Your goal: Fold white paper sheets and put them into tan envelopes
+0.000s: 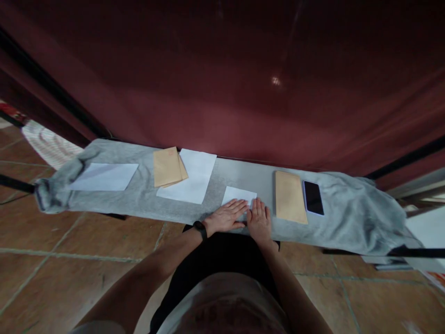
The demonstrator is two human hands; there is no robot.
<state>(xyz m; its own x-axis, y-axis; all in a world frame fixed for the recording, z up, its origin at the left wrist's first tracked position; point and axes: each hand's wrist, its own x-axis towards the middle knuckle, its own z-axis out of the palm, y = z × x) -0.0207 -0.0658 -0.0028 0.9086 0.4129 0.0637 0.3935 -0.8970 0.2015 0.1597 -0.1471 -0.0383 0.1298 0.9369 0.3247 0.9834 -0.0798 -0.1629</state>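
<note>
A small white sheet of paper, which looks folded, lies on the grey cloth right in front of me. My left hand rests flat across its near part, fingers stretched toward the right. Beside it, my right hand lies flat at the sheet's right near corner, fingers pointing away from me. The two hands almost touch, and they cover the sheet's near edge. Just right of my right hand is a stack of brown envelopes. A phone with a dark screen lies next to that stack.
Grey cloth covers the long narrow surface, bunched at both ends. Further left are two brown envelopes on a white sheet, and another white sheet. A dark red curtain hangs along the far edge. Tiled floor shows below.
</note>
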